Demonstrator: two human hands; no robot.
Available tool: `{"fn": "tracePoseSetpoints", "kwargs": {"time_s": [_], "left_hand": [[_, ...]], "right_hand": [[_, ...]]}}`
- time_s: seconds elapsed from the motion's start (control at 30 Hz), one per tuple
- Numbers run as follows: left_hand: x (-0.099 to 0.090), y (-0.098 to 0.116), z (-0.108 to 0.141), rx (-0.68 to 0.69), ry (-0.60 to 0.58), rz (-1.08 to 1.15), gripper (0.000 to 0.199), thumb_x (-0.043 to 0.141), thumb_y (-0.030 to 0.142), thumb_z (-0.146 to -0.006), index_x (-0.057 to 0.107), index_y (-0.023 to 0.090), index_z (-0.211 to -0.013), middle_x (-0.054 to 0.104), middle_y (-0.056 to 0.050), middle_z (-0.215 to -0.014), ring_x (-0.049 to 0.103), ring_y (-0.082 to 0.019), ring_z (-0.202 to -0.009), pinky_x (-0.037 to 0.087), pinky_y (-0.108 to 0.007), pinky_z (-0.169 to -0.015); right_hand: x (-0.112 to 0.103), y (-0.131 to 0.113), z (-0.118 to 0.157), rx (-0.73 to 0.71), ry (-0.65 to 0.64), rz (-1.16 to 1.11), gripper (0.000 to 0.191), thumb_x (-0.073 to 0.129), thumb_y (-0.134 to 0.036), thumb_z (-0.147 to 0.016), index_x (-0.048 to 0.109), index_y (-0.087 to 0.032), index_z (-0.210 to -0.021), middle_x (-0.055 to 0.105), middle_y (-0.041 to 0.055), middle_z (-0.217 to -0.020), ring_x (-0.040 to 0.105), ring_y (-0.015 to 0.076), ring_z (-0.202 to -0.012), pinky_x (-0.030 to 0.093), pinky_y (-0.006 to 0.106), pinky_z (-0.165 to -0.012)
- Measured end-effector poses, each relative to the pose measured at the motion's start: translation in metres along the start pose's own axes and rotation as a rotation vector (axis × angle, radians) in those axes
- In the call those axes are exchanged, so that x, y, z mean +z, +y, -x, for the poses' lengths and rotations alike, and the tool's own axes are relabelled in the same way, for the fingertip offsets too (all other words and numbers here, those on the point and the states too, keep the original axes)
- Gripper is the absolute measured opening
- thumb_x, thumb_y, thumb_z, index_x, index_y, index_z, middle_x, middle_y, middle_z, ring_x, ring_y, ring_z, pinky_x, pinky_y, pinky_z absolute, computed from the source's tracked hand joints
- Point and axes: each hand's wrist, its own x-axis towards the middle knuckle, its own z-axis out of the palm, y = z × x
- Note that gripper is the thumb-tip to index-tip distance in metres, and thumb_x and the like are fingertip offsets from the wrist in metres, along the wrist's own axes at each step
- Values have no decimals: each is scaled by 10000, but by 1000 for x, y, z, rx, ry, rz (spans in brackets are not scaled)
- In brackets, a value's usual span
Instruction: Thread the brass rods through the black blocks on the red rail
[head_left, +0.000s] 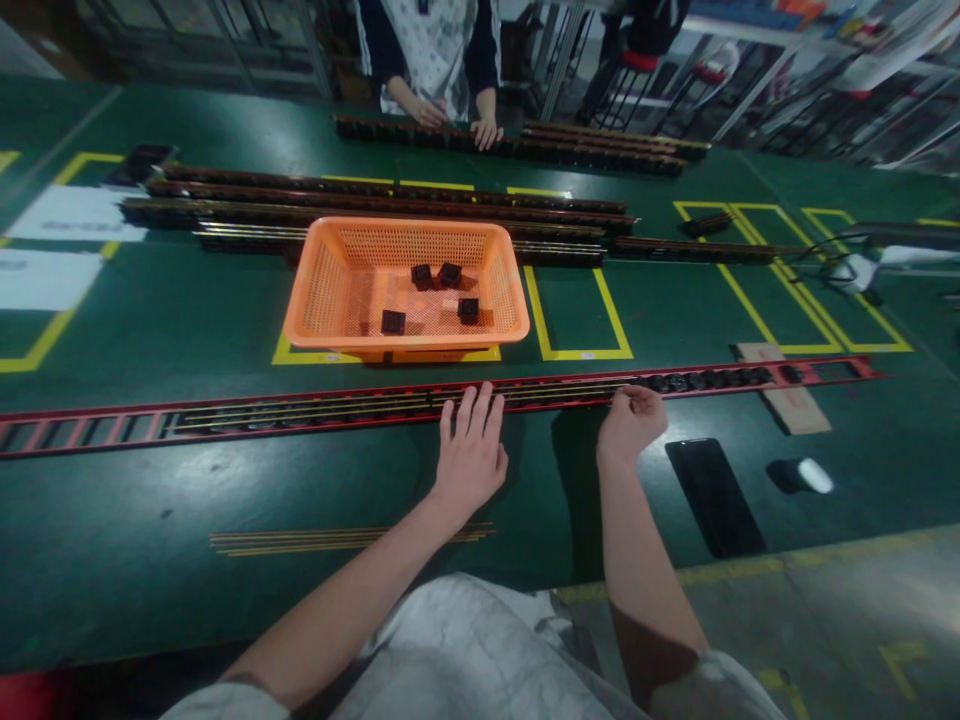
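A long red frame (135, 430) lies across the green table, with black round parts (697, 380) set in its right portion. Thin brass rods (360, 403) run along the frame's middle. My left hand (472, 450) rests its spread fingertips on the rods near the centre. Further right, my right hand (632, 420) is closed in a pinch at the rods' right end, beside the black parts. Several loose brass rods (300, 541) lie on the table nearer to me, below my left forearm.
Beyond the frame stands an orange basket (409, 342) with several black blocks (393, 321). Long dark bundles (390, 200) lie behind it. A black phone (716, 497), a white mouse (815, 476) and a cardboard piece (796, 408) are at the right. A person's hands (486, 132) are across the table.
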Motion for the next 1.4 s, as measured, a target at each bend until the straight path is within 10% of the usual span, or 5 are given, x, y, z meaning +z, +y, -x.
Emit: {"fn": "tracePoseSetpoints", "kwargs": {"time_s": [0.8, 1.4], "left_hand": [[-3, 0, 0, 10, -1, -7, 665, 481, 314, -917, 349, 153, -1549, 230, -92, -1665, 207, -293, -1540, 173, -547, -1257], [0, 0, 0, -3, 3, -13, 686, 493, 309, -902, 337, 153, -1552, 221, -85, -1668, 205, -294, -1539, 166, -552, -1252]], "right_hand": [[-18, -11, -4, -242, -49, 465, 101, 569, -206, -766, 644, -201, -833, 624, 18, -734, 519, 172, -623, 465, 345, -715], [-10, -1, -2, -93, -57, 108, 107, 589, -219, -760, 628, -188, -856, 647, 19, -800, 606, 165, -708, 520, 324, -706]]}}
